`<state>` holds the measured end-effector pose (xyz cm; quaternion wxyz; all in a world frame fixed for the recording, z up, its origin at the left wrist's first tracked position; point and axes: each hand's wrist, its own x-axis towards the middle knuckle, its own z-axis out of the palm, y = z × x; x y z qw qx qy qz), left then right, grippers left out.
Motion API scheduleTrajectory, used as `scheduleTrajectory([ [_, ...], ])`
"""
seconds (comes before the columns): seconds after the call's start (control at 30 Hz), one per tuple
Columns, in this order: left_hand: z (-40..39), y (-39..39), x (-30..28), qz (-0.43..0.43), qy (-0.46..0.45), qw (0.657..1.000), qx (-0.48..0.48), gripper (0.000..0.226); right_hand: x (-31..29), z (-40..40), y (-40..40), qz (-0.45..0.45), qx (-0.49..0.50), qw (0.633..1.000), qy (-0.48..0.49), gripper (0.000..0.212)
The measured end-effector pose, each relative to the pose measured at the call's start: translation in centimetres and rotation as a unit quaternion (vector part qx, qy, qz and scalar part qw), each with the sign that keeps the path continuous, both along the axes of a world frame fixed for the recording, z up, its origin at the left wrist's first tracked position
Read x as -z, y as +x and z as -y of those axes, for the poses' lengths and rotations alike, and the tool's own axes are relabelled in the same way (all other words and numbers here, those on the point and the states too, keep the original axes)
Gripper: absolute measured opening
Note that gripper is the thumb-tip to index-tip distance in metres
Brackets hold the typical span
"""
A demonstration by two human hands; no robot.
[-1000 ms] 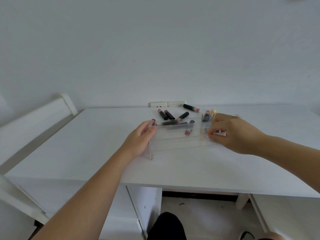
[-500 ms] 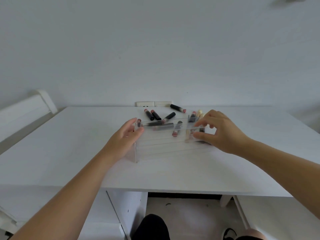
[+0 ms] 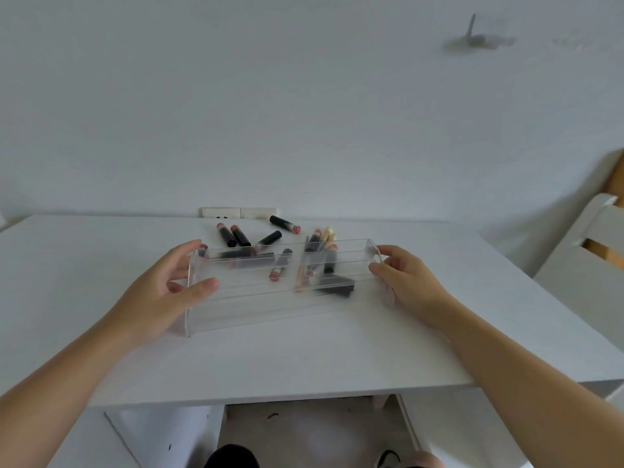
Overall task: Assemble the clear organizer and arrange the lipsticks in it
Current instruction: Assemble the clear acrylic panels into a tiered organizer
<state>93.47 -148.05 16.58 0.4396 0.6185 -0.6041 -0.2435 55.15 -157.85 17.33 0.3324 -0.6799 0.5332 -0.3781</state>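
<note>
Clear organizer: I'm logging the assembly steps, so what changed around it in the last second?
The right hand slid outward along the clear organizer to its right end panel, which it now holds. The left hand stayed at the left end but spread wider, thumb across the front. The organizer still stands on the table, and the lipsticks remain loose behind it.

Left hand (image 3: pixel 158 292), right hand (image 3: pixel 410 282) and forearms (image 3: pixel 84 369) bare; dark clothing (image 3: pixel 231 457) below.

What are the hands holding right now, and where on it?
The clear organizer, by its two ends: the left hand grips the left end panel, the right hand the right end panel.
</note>
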Motion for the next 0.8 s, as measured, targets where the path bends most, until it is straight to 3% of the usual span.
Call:
scheduleTrajectory([
  [0.1,0.0,-0.1,0.1,-0.01,0.008,1.0,0.0,0.045,0.2,0.2,-0.1,0.007,0.014,1.0,0.002,0.021],
  [0.3,-0.1,-0.2,0.4,-0.01,0.03,0.999,0.015,0.053,0.5,0.1,-0.4,0.059,0.026,0.998,0.012,0.027],
  [0.4,0.2,-0.1,0.5,0.011,0.027,1.0,0.012,0.053,0.5,-0.4,-0.7,0.035,0.038,0.997,-0.063,0.031],
  [0.5,0.3,-0.1,0.9,0.023,0.019,1.0,0.007,0.057,-0.9,-0.8,-1.8,-0.041,-0.004,0.985,-0.168,0.029],
  [0.57,0.3,-0.1,1.0,0.022,0.016,1.0,0.007,0.059,-2.4,-0.8,-2.6,-0.122,-0.059,0.973,-0.186,0.023],
  [0.7,0.3,-0.1,1.0,0.023,0.016,1.0,0.004,0.051,-4.3,-0.4,-3.4,-0.313,-0.128,0.931,-0.137,0.016],
  [0.8,0.2,-0.2,1.0,0.031,0.014,0.999,0.005,0.045,-4.8,-0.4,-3.4,-0.374,-0.15,0.91,-0.099,0.018],
])
